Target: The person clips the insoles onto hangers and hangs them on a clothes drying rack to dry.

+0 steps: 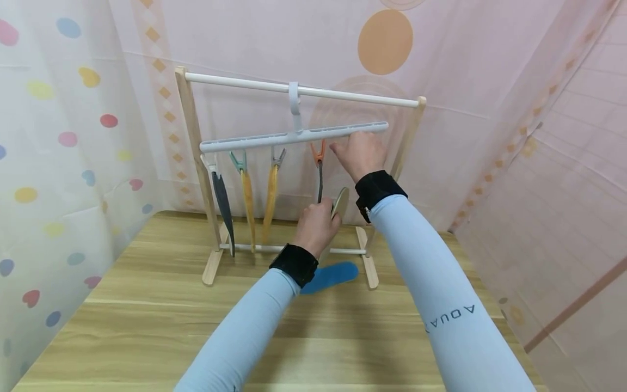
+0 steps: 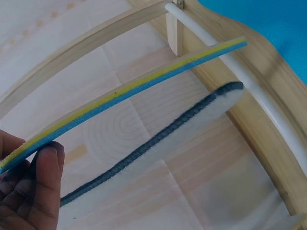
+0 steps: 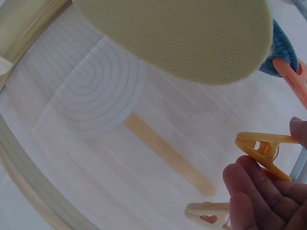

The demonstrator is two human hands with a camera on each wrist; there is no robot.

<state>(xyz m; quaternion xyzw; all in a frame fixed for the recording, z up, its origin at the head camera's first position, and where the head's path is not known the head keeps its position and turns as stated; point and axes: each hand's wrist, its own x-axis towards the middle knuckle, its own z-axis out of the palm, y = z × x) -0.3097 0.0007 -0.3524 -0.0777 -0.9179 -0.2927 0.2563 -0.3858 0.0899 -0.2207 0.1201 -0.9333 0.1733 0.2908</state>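
Observation:
My left hand grips an insole between thumb and fingers; its edge shows yellow and blue layers in the left wrist view. The right hand is up at the right part of a pale hanger, where it pinches a yellow clothespin. The insole's beige end is apart from that clothespin in the right wrist view. Left of the right hand, an orange clothespin holds a dark-edged insole. A beige clothespin sits beside the right fingers.
The hanger hooks over the white rod of a wooden rack and tilts, left end lower. At left, clothespins hold a dark insole and two yellow insoles. A blue insole lies on the wooden table.

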